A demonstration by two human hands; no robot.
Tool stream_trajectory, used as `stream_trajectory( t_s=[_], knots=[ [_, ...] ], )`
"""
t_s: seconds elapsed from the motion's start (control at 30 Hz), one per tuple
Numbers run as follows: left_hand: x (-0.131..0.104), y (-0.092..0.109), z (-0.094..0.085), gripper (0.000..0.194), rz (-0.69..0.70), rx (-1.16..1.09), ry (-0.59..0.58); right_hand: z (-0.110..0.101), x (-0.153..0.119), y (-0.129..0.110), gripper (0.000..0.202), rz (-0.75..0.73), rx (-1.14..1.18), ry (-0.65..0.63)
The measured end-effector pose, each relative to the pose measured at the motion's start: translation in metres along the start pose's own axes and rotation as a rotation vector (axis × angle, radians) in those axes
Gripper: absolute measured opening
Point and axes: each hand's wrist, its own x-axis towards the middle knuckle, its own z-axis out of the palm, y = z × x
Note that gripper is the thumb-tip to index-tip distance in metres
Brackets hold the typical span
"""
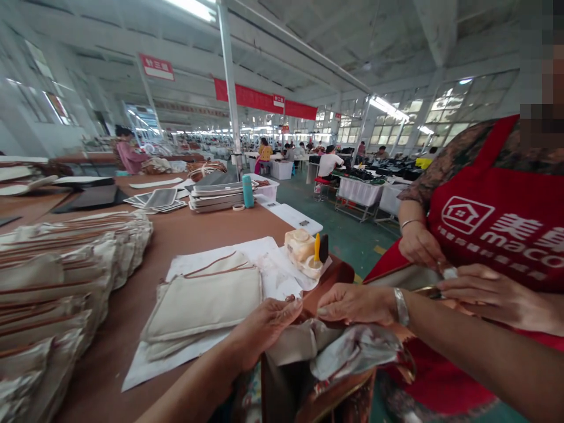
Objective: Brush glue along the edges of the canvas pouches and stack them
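My left hand (274, 320) is closed in a pinch at the table's edge, with a small brown bit showing at its fingertips. Facing it, my right hand (355, 302), with a silver bangle at the wrist, pinches too. Between and below them lies a brown leather bag (335, 402) with cream lining (304, 343), its edge seemingly in my fingers; the exact grip is partly hidden. Crumpled clear plastic (359, 352) rests on the bag. Left of my hands, cream fabric pouches with brown trim (202, 299) are stacked on white paper (268, 249).
A glue-smeared tub (302, 249) with a yellow-handled brush (317, 247) stands near the table corner. Many cream pieces (66, 276) are piled at left. Behind are stacked panels (218, 197) and a teal bottle (248, 191). A co-worker in a red apron (497, 217) works close at right.
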Motion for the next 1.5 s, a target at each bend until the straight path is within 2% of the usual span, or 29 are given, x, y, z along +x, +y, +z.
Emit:
stream_trajectory(
  t_s=[0.27,0.43,0.67,0.9,1.17,1.3,1.5],
  knots=[
    [0.013,-0.005,-0.009,0.062,-0.034,0.100,-0.077,0.003,-0.001,-0.004,0.054,-0.009,-0.042,-0.011],
    [0.018,-0.010,-0.010,0.062,-0.046,0.081,-0.046,0.003,0.001,-0.005,0.053,-0.003,-0.050,-0.037],
    [0.020,-0.003,-0.013,0.056,-0.055,0.074,-0.096,0.000,0.004,-0.001,0.051,0.009,-0.075,-0.026],
    [0.020,0.002,-0.012,0.046,0.088,-0.018,-0.209,0.002,0.005,-0.003,0.048,0.023,-0.124,0.002],
    [0.023,0.006,-0.019,0.048,0.209,0.344,-0.263,0.004,0.007,-0.009,0.048,-0.032,-0.215,0.007],
    [0.022,0.008,-0.018,0.037,0.249,0.470,-0.215,0.000,0.009,-0.010,0.042,-0.034,-0.271,0.008],
    [0.023,0.003,-0.015,0.030,0.236,0.566,-0.143,-0.004,0.010,-0.010,0.041,-0.041,-0.314,-0.010]
  ],
)
